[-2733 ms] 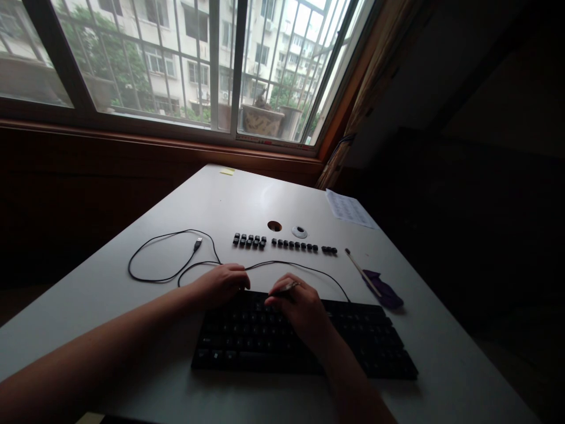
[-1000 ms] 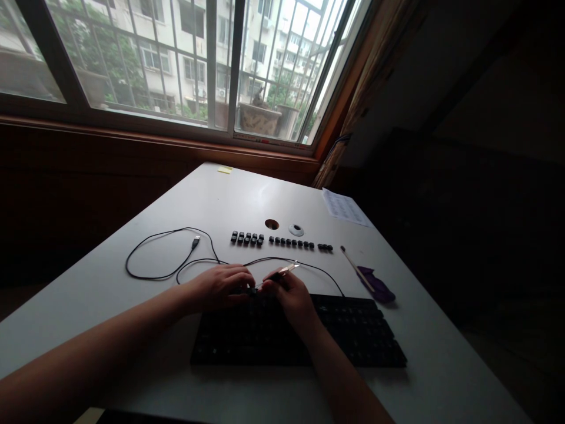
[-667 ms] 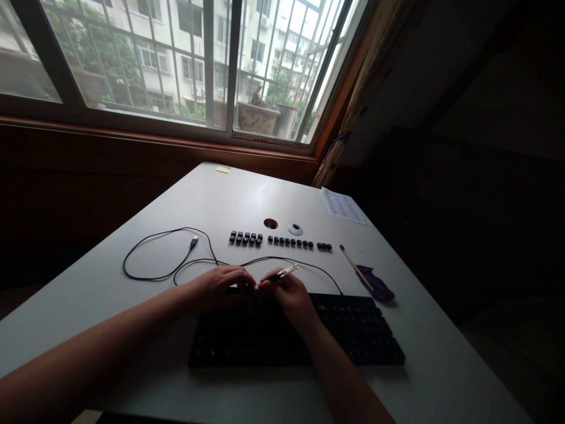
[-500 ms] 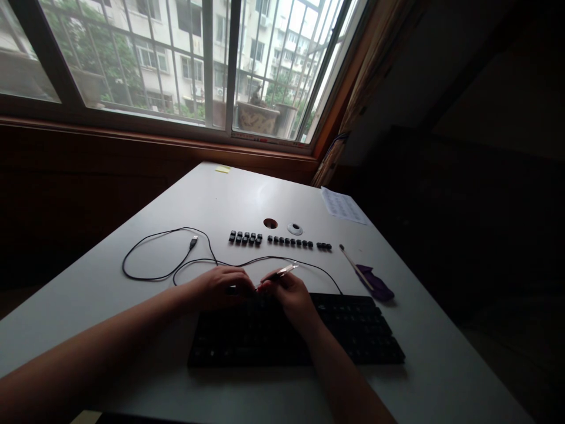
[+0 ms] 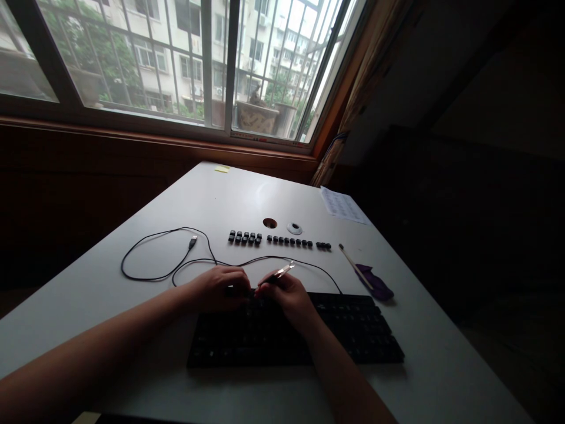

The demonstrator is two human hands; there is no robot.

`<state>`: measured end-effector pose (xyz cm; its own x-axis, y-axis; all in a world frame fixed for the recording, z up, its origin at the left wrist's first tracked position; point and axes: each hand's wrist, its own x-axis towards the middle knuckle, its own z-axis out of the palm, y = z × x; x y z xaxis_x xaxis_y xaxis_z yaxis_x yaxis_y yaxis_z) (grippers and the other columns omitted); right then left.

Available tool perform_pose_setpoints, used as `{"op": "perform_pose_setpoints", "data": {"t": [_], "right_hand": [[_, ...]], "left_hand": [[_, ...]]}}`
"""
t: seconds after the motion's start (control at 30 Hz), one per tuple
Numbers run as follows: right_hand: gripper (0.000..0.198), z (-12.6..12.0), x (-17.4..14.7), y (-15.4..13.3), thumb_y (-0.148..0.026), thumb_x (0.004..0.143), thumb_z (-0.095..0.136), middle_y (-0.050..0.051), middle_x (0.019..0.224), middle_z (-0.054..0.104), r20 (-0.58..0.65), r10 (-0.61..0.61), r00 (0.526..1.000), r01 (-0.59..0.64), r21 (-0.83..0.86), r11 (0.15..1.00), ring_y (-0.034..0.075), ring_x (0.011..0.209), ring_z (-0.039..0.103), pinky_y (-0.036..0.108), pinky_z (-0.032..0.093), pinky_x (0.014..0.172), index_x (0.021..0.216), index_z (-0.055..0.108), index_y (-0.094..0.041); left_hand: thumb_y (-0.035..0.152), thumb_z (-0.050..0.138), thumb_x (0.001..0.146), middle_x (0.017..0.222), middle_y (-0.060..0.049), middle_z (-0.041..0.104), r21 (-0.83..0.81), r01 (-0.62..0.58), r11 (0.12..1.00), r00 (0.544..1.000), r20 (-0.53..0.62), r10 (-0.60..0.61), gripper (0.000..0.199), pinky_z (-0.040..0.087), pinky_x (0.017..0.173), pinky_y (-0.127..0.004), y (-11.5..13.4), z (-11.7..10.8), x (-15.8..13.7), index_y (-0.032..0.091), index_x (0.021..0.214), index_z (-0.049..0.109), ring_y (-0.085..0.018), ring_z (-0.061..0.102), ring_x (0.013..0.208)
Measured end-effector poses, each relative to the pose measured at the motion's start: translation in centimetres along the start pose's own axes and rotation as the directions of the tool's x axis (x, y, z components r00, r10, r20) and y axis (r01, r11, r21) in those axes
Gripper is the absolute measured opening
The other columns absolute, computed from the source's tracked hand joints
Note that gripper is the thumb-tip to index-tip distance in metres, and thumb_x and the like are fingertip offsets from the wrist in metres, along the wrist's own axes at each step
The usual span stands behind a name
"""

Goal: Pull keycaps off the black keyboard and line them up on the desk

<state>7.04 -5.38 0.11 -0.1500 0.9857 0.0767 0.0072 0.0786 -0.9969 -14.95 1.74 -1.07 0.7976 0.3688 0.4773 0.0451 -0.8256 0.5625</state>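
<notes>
The keyboard [image 5: 269,338] lay toward the near edge of the tabletop [image 5: 212,391].
My right hand [image 5: 289,297] pinched a slim tool [image 5: 281,273]; I couldn't tell the grip of my left hand [image 5: 224,285].

Keycaps [image 5: 281,240] lie behind the keyboard [image 5: 273,340] — the brush [image 5: 356,267] to their right.

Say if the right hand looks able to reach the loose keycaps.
Probably yes: only the black cable runs between the right hand and the loose keycaps, though it holds a slim tool.
</notes>
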Motion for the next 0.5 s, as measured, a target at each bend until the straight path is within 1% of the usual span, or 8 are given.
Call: {"op": "perform_pose_setpoints", "data": {"t": [0.1,0.2,0.3,0.5], "right_hand": [[0.018,-0.1,0.0,0.1,-0.036,0.08,0.074,0.002,0.077,0.073,0.004,-0.01,1.0,0.01,-0.027,1.0,0.019,0.076,0.068,0.032,0.052,0.076,0.084,0.071,-0.019],[0.017,-0.2,0.0,0.3,-0.035,0.08,0.074,0.003,0.079,0.073,0.012,-0.018,1.0,0.018,-0.053,0.998,0.018,0.077,0.067,0.031,0.051,0.076,0.084,0.072,-0.019],[0.017,-0.2,0.1,0.4,-0.034,0.081,0.074,0.002,0.079,0.072,0.023,-0.002,1.0,0.003,-0.02,1.0,0.019,0.077,0.067,0.032,0.051,0.076,0.086,0.071,-0.019],[0.019,0.0,0.1,0.3,-0.036,0.081,0.074,0.002,0.073,0.07,-0.028,0.039,0.999,-0.037,0.059,0.998,0.018,0.07,0.066,0.031,0.051,0.071,0.086,0.067,-0.018]], "left_hand": [[0.02,0.066,0.085,0.102,-0.01,0.069,-0.031,-0.008,0.999,0.999,-0.033,0.007,0.012,0.054,0.071,-0.023,0.4,0.0,0.1,0.015,0.095,0.06,-0.015,0.066,0.082],[0.019,0.065,0.085,0.097,-0.008,0.07,-0.055,0.013,0.998,0.998,-0.062,-0.016,0.011,0.054,0.072,-0.024,0.4,0.2,0.0,0.015,0.094,0.058,-0.014,0.066,0.081],[0.021,0.066,0.086,0.092,-0.007,0.069,-0.071,0.045,0.996,0.997,-0.061,-0.05,0.015,0.054,0.071,-0.024,0.1,0.3,-0.1,0.015,0.099,0.06,-0.014,0.065,0.079],[0.029,0.067,0.09,0.091,-0.008,0.066,-0.085,0.019,0.996,0.999,-0.033,-0.021,0.018,0.054,0.069,-0.022,-0.8,0.0,0.1,0.014,0.1,0.066,-0.013,0.064,0.077]]}}
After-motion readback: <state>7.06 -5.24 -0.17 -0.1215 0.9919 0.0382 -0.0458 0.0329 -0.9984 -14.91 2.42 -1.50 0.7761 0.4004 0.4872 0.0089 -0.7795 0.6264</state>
